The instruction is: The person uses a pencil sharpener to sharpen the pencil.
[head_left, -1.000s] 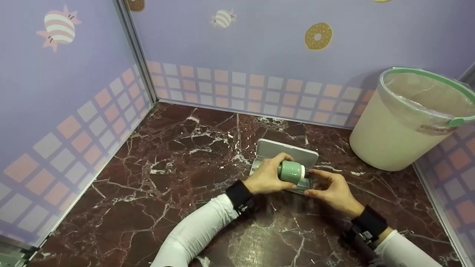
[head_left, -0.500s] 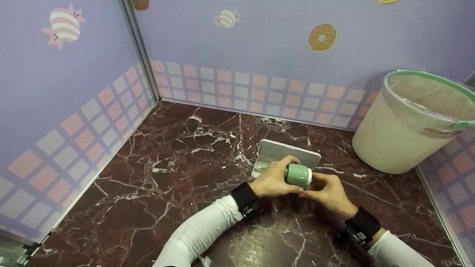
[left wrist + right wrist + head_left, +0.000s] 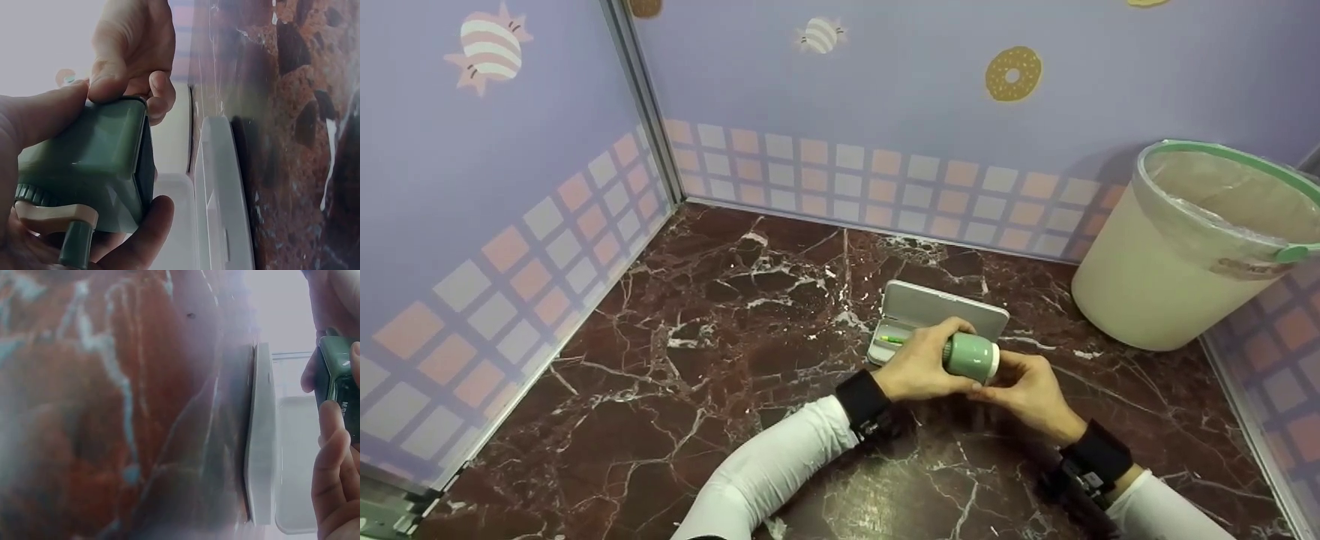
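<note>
A green hand-crank pencil sharpener lies sideways in my left hand, which grips its body. The crank's green knob and pale arm show in the left wrist view. My right hand pinches the sharpener's white-rimmed end, thumb and fingers on its edges. That end's dark face shows partly behind the fingers in the right wrist view. Beneath and behind the hands is an open pale pencil case, its lid raised. In its left end lies a green pencil; the left hand hides much of the tray.
A cream bin with a plastic liner and green rim stands at the back right. Patterned walls bound the dark red marbled tabletop. Small white bits are scattered left of the case.
Both hands have come together, with the sharpener shifted slightly right. Right fingers, earlier around a dark piece at the sharpener's end, are now against that end. The pencil in the case has come into view.
</note>
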{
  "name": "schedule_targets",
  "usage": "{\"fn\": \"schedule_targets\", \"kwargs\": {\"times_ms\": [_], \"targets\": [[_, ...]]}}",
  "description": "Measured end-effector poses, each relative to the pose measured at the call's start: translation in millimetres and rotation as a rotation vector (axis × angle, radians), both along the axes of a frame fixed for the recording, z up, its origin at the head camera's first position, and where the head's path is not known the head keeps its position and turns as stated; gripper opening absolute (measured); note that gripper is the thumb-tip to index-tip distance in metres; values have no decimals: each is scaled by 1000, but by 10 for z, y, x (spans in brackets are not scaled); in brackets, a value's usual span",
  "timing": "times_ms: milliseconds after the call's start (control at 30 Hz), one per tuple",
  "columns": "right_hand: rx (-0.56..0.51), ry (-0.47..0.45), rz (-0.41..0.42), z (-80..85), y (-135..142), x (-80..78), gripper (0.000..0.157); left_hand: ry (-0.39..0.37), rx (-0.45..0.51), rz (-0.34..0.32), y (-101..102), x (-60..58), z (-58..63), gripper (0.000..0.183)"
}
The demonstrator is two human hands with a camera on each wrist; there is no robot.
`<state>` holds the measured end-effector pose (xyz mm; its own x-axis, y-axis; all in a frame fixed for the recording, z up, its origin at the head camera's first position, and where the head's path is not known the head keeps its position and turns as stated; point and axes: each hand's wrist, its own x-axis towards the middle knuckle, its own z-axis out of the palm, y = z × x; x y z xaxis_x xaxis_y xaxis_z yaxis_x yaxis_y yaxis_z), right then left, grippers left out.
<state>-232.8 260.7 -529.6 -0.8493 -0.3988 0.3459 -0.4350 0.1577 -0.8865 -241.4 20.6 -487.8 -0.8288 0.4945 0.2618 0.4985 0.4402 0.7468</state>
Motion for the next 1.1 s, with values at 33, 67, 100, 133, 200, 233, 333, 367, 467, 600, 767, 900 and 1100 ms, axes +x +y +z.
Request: {"fn": "schedule_targets", "kwargs": {"times_ms": [33,67,100,133,200,233,333,367,467,600,767,900,1100], "targets": [[9,2,-6,-4,4,5,44,6,-2,1,10,0,-7,72],[18,1,-12,-8,8,11,45,15,-8,0,20,2,-13,72],[28,1,-20,-10,12,16,46,24,-14,0,29,3,-19,72],[36,3,-25,-13,16,20,47,31,-20,0,37,4,-23,72],[45,4,-35,-16,25,28,48,41,-29,0,53,4,-29,72],[47,3,-42,-19,31,30,48,39,-30,-1,60,4,-30,73],[57,3,-57,-27,53,38,49,22,-29,-7,80,10,-36,74],[63,2,-60,-30,61,42,49,18,-31,-10,84,13,-40,74],[87,0,-61,-44,84,58,49,21,-52,-17,91,28,-56,74],[130,-9,-59,-71,104,89,49,57,-121,-11,83,54,-72,74],[162,-42,-49,-95,89,138,49,85,-192,12,53,85,-60,74],[165,-63,-37,-100,55,177,49,88,-236,-11,18,108,-31,75],[221,-28,-36,-99,22,213,55,68,-259,-80,-65,144,28,75]]}}
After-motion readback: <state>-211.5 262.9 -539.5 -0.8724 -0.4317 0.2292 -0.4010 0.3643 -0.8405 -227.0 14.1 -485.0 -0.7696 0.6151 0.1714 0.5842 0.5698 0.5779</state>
